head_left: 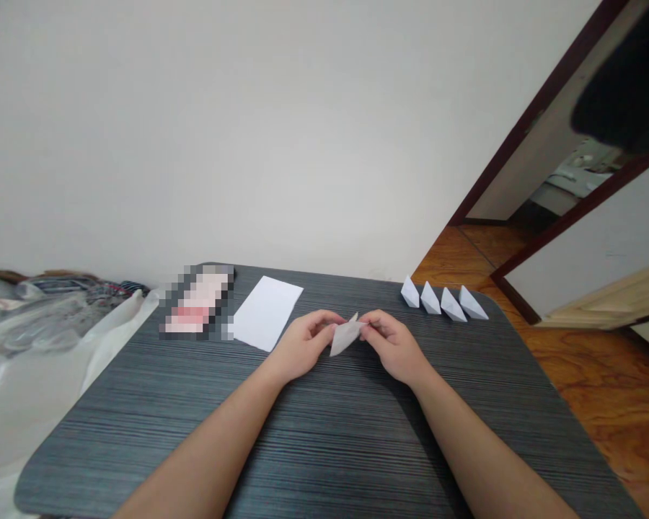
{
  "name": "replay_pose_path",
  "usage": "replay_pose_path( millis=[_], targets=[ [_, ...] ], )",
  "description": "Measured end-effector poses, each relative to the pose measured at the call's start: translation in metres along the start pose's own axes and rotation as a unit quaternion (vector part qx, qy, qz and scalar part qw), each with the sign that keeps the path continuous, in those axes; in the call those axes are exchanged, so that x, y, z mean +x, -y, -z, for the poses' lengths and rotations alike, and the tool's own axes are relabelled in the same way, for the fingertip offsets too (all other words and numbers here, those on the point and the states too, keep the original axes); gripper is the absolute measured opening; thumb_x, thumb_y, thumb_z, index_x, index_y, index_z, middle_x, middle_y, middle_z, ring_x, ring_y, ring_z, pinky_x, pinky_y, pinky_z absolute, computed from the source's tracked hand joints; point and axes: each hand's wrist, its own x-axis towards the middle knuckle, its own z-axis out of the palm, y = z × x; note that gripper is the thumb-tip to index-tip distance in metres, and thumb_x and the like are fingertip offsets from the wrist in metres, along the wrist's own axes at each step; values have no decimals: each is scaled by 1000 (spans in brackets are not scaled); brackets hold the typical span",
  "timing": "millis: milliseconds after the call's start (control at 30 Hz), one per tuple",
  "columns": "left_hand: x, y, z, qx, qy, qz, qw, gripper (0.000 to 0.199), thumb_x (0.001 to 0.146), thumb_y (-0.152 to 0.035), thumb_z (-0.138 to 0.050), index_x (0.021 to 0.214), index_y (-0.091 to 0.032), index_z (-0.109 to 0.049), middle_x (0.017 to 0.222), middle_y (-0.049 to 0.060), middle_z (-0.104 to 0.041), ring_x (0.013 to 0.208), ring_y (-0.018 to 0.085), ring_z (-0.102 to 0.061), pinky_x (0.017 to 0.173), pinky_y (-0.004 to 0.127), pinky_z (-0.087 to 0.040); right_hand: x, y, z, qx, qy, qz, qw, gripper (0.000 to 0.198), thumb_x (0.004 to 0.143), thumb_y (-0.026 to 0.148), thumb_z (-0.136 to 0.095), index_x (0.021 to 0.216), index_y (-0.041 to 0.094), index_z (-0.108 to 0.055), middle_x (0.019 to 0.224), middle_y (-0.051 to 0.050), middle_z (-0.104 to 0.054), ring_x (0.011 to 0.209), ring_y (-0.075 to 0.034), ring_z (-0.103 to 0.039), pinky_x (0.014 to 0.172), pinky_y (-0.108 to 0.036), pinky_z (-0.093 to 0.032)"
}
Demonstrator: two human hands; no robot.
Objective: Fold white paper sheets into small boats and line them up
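A small piece of folded white paper (346,336) is held between my two hands, just above the middle of the dark table. My left hand (307,344) pinches its left side between thumb and fingers. On the other side, my right hand (392,344) grips the right end with its fingertips. Part of the paper is hidden behind the fingers. Left of my hands lies a stack or sheet of plain white paper (267,312). Several folded paper boats (431,298) stand in a row at the table's far right.
The dark wood-grain table (324,447) has a pale wall (303,144) behind it. A blurred-out pinkish item (197,299) lies at its far left. Clear plastic covering (48,346) is heaped beyond the left edge. A doorway and wooden floor (600,367) are at the right.
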Motion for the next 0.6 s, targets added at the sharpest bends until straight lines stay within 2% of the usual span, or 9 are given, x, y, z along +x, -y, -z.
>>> replay_pose_path(
  millis=[67,167,367,500,600],
  targets=[
    [-1,-2,2,18,-8,2,1000,33,88,-39,-41,90,-15,-64,87,5,-64,81,17,-56,75,27,-42,-1,0,0,-21,-5,-7,1000,16,86,24,-51,97,21,-62,93,-5,-64,85,-18,-59,77,-31,-45],
    [-2,-3,5,-5,7,40,999,49,91,-44,-27,91,-13,-65,76,4,-63,69,15,-54,64,26,-42,-2,0,-1,-56,5,-3,998,23,86,25,-50,104,21,-64,99,-5,-63,87,-18,-58,75,-30,-45],
    [-2,0,2,57,40,42,997,30,82,-41,-50,81,-15,-65,68,1,-59,63,13,-50,56,23,-37,-2,-5,-5,-64,5,-27,998,27,84,28,-53,109,21,-60,74,0,-53,61,-12,-49,54,-23,-40],
    [0,2,1,45,1,40,998,28,82,-39,-49,77,-15,-62,67,1,-58,61,13,-50,55,23,-37,0,-7,-5,-11,-9,-41,999,31,84,30,-52,113,19,-54,76,-1,-54,63,-12,-51,55,-24,-41],
    [2,5,1,18,-24,47,998,28,82,-40,-49,78,-15,-61,65,0,-57,57,12,-49,52,22,-36,0,-6,-4,-19,-6,-65,998,27,84,34,-52,106,18,-58,77,-2,-58,61,-13,-51,52,-24,-41]
  ],
)
